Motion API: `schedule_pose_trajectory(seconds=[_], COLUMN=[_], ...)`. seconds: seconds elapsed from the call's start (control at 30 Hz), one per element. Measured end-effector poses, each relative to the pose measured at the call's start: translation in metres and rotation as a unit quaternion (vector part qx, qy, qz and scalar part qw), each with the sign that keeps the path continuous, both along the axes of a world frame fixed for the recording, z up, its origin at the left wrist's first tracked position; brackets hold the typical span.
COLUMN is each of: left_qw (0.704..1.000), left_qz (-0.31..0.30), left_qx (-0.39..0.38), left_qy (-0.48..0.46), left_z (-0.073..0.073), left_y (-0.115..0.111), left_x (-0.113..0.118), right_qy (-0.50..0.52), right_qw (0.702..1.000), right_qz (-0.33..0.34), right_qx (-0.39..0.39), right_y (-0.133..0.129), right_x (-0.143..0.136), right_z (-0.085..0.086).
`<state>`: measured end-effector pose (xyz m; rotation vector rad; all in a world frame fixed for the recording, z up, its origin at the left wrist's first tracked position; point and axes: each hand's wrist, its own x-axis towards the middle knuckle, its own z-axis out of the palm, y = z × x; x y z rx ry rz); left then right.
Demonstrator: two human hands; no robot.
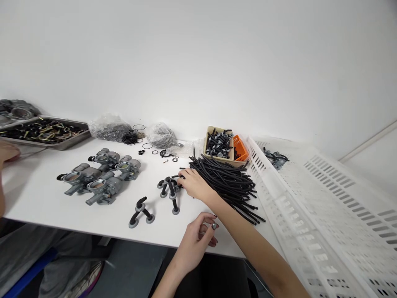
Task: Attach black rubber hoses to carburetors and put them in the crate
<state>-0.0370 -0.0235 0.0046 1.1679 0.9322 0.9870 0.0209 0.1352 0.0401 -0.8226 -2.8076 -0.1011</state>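
Observation:
My right hand (195, 185) reaches across to a small cluster of black rubber elbow fittings with grey collars (170, 188). Its fingers are closed at the cluster's right end, around a black fitting that they partly hide. Nearer the table's front edge, my left hand (197, 234) is curled, thumb against fingers. A small shiny grey spot shows at the thumb tip; I cannot make out whether it is a held part. Another group of elbow fittings (141, 213) stands to the left. A heap of black rubber hoses (228, 182) lies beside and beyond my right forearm.
Several carburetors (99, 176) stand on the left. Behind are bagged parts (108, 127), loose O-rings (147, 145), a beige bin of fittings (205, 145) and an orange basket (241, 148). White perforated crates (297, 219) line the right. Another person's hand (8, 151) is by a metal tray (63, 143).

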Motion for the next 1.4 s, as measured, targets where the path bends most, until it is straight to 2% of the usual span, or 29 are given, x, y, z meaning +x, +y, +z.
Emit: schedule_pose_trajectory(seconds=[0.23, 0.43, 0.53, 0.73, 0.87, 0.97, 1.1, 1.27, 1.4], left_qw=[1.0, 1.0, 1.0, 1.0, 1.0, 1.0, 1.0, 1.0, 1.0], left_qz=[-0.003, -0.007, -0.008, -0.006, -0.002, -0.004, -0.007, -0.008, -0.007], left_qx=[-0.004, -0.004, -0.006, -0.008, -0.006, -0.007, -0.002, 0.004, 0.006], left_qy=[0.002, 0.009, 0.008, 0.013, 0.007, 0.006, 0.004, 0.005, 0.005], left_z=[0.001, 0.001, 0.0, 0.001, 0.002, 0.001, -0.001, -0.002, -0.001], left_y=[-0.001, -0.001, -0.001, -0.001, -0.001, 0.0, -0.001, -0.001, -0.001], left_x=[-0.001, -0.001, -0.001, -0.002, -0.001, -0.001, -0.001, 0.0, 0.0], right_qy=[0.042, 0.17, 0.277, 0.458, 0.515, 0.524, 0.505, 0.444, 0.413], right_qw=[0.999, 0.979, 0.945, 0.841, 0.786, 0.769, 0.777, 0.851, 0.879], right_qz=[-0.002, -0.01, -0.02, -0.049, -0.058, -0.05, -0.013, 0.065, 0.072], right_qx=[-0.024, -0.114, -0.173, -0.282, -0.338, -0.364, -0.376, -0.274, -0.228], right_y=[-0.008, -0.01, -0.009, 0.001, 0.008, 0.007, -0.004, -0.014, -0.017], right_x=[0.004, 0.023, 0.029, 0.019, 0.008, 0.001, -0.009, -0.018, -0.021], right_z=[0.01, 0.032, 0.039, 0.035, 0.031, 0.031, 0.033, 0.036, 0.036])
